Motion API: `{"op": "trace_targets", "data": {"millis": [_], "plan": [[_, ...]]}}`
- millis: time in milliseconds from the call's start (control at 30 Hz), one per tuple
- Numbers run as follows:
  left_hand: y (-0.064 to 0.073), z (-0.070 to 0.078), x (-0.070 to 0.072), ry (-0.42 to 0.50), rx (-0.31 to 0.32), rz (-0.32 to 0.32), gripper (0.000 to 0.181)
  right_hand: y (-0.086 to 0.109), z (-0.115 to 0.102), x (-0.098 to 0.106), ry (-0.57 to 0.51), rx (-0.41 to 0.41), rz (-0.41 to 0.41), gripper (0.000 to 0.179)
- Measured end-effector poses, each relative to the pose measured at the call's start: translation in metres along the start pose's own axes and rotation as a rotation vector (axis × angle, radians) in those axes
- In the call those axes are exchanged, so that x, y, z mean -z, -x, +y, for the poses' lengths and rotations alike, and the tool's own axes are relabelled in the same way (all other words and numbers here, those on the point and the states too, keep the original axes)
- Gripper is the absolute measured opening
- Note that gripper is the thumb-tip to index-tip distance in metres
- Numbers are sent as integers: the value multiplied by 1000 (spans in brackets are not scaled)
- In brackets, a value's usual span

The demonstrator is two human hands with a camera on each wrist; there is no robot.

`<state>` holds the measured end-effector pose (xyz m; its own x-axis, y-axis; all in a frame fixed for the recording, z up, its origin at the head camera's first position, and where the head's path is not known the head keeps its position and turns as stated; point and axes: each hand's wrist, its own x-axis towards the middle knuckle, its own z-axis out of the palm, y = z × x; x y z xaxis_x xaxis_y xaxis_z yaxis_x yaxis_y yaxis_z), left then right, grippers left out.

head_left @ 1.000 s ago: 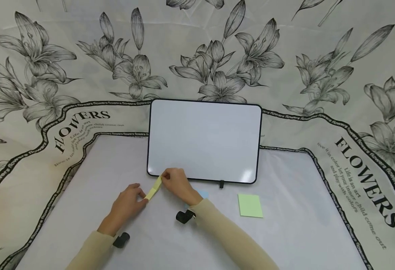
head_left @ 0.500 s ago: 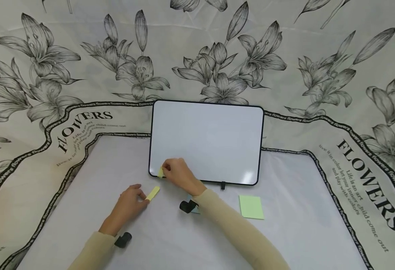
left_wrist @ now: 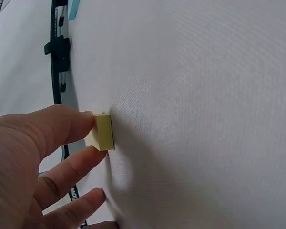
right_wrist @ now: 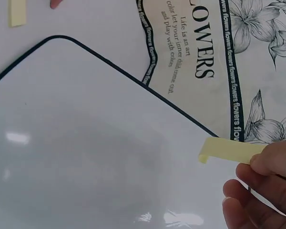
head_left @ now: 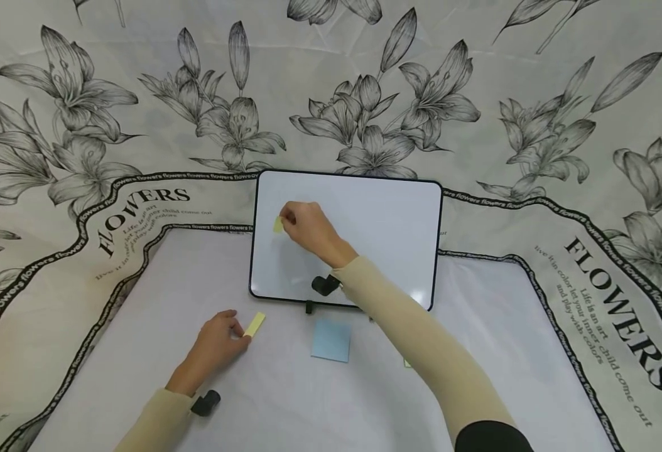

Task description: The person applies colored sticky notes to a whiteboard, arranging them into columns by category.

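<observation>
My left hand (head_left: 214, 345) pinches a narrow pad of yellow sticky notes (left_wrist: 105, 132) between thumb and finger, down on the white cloth. In front of the upper left part of the whiteboard (head_left: 365, 238), my right hand (head_left: 314, 231) holds one thin yellow sticky strip (right_wrist: 231, 149) by its end. The strip's free end curls over in the right wrist view. Whether the strip touches the board I cannot tell. A blue sticky note pad (head_left: 331, 340) lies on the cloth below the board. Mostly hidden by the right sleeve is a green pad (head_left: 407, 363).
The black-framed board leans at the back, with a small black foot (head_left: 309, 307) under its lower edge. Behind it hangs or rises a flower-printed cloth (head_left: 223, 113). Black wrist cameras (head_left: 205, 403) sit on both arms.
The right hand has peeled a yellow strip off the pad and carried it up over the whiteboard's left side. The left hand stays put with the pad. The blue pad has come into view.
</observation>
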<state>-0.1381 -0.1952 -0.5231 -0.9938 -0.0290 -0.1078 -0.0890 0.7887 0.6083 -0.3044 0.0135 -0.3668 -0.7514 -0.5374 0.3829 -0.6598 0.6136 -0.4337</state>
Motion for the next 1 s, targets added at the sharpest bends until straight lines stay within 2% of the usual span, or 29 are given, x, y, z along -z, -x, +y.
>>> {"op": "trace_targets", "data": {"millis": [267,600,1000], "plan": [[-1,-3,-1,2,-18,13,10,-31,10,22,29,-40,22,16],[1,-1,0,-7,-12,16,10,-59,18,41,76,-73,26,22],[-1,-1,0,-18,-13,26,11,-77,12,44,125,-81,35,22]]}}
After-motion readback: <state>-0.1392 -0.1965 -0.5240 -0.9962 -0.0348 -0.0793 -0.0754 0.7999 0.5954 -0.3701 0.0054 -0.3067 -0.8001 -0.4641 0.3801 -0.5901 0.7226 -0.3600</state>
